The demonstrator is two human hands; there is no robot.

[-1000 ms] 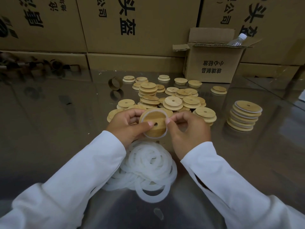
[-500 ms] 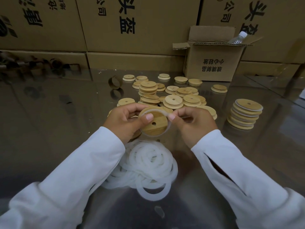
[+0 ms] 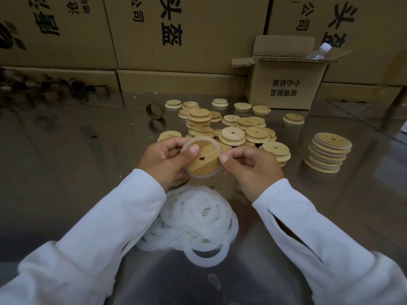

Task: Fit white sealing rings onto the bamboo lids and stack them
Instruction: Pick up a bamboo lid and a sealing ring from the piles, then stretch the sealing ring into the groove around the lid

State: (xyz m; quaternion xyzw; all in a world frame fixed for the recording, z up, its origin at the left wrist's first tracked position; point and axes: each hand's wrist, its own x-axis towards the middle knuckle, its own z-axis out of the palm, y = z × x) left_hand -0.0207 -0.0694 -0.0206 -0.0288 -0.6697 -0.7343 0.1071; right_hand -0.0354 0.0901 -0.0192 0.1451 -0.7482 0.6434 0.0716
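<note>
Items we record, each placed against the heap of loose white rings [image 3: 198, 219] on the steel table [image 3: 66, 161]:

1. Bamboo lid [image 3: 206, 165], round, with a small centre hole. It is held in the air just beyond the heap, its face tilted toward the camera.
2. White sealing ring [image 3: 203, 139], lying around that lid's rim. We cannot tell whether it is seated all the way round.
3. Left hand [image 3: 164, 158], beyond the heap and to its left. The fingers are curled behind the lid and the thumb is pressed flat on its face beside the hole.
4. Right hand [image 3: 251, 165], beyond the heap and to its right. The fingers are curled, and thumb and forefinger pinch the ring at the lid's right edge.
5. Loose bamboo lids [image 3: 233, 133], scattered and overlapping, farther beyond the heap.
6. Stack of ringed lids [image 3: 328, 155], leaning slightly, beyond the heap and well to its right.
7. Open carton [image 3: 286, 84], far beyond the heap on the right, with a plastic bottle [image 3: 318, 52] poking out.
8. Brown cardboard hoop [image 3: 155, 110], on its edge, beyond the heap to the left.
9. Wall of printed cartons [image 3: 187, 29], farthest from the heap.
</note>
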